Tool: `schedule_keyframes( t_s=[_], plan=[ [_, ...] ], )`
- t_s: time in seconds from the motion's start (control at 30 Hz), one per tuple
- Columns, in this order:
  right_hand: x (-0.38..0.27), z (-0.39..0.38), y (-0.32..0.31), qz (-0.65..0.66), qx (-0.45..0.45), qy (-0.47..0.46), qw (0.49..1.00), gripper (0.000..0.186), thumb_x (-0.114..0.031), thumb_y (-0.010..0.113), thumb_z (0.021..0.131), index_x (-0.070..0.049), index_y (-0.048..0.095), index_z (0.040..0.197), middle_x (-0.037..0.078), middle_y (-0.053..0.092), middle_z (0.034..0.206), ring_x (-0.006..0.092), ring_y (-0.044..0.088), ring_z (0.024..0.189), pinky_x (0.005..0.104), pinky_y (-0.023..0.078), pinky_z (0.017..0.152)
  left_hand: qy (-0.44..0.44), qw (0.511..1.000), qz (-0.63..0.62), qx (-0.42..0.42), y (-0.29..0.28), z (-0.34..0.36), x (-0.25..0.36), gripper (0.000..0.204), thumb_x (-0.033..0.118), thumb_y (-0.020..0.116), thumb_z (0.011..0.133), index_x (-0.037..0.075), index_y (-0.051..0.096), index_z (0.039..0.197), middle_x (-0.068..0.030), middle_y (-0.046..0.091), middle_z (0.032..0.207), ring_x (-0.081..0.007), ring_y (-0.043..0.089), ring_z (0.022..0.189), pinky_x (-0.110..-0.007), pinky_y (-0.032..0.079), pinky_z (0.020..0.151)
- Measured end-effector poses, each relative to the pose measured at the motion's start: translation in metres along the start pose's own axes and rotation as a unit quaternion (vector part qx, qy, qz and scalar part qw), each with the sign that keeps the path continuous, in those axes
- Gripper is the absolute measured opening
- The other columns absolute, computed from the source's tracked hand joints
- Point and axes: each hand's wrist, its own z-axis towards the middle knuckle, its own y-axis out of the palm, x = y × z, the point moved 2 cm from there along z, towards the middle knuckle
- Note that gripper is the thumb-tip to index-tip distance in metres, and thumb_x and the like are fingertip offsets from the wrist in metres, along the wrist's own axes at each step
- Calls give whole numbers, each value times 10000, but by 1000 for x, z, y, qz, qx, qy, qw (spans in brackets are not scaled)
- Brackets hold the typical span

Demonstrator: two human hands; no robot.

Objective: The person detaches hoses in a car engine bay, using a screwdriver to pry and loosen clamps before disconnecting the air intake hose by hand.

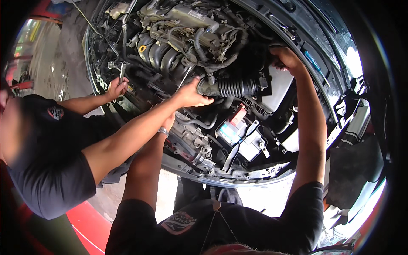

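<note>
My right hand is at the far corner of the grey air filter box, its fingers curled inward; what they grip is hidden in shadow. My left hand, below a metal wristwatch, reaches into the engine bay near the gearbox. A co-worker's forearm crosses over it and hides the fingers. The co-worker's hand lies on the end of the black ribbed air intake hose, which runs toward the air filter box. The co-worker's other hand holds a metal hand tool.
A white-and-blue car battery with a red terminal cover sits under a black bracket. The engine fills the back. A blue-handled screwdriver lies along the right fender edge. The car's front edge curves before me. The co-worker stands close on my left.
</note>
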Motion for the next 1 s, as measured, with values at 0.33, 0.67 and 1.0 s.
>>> schedule_keyframes(
  t_s=[0.33, 0.67, 1.0],
  plan=[
    [-9, 27, 12, -267, 50, -113, 956, 297, -163, 745, 902, -90, 750, 1189, 85, 687, 673, 146, 650, 522, 287, 502, 459, -345, 882, -314, -59, 24, 90, 65, 971, 356, 840, 834, 241, 245, 1592, -87, 338, 1591, -345, 363, 1440, -517, 332, 1209],
    [17, -32, 54, -211, 262, -390, 857, 289, -220, 712, 917, -65, 763, 1156, 167, 749, 873, 267, 755, 767, 393, 589, 762, -187, 916, -354, -36, 33, 97, 56, 655, 346, 854, 769, 143, 507, 1286, -117, 658, 1046, -330, 672, 951, -532, 597, 883],
    [67, -93, 200, -527, 133, -403, 736, 683, -160, 695, 800, -18, 513, 1443, 193, 475, 1494, 372, 414, 1444, 488, 314, 1209, -59, 897, -434, -54, 32, 96, 22, 359, 335, 621, 971, 165, 519, 1271, -110, 678, 1097, -375, 665, 989, -712, 569, 804]
  ],
)
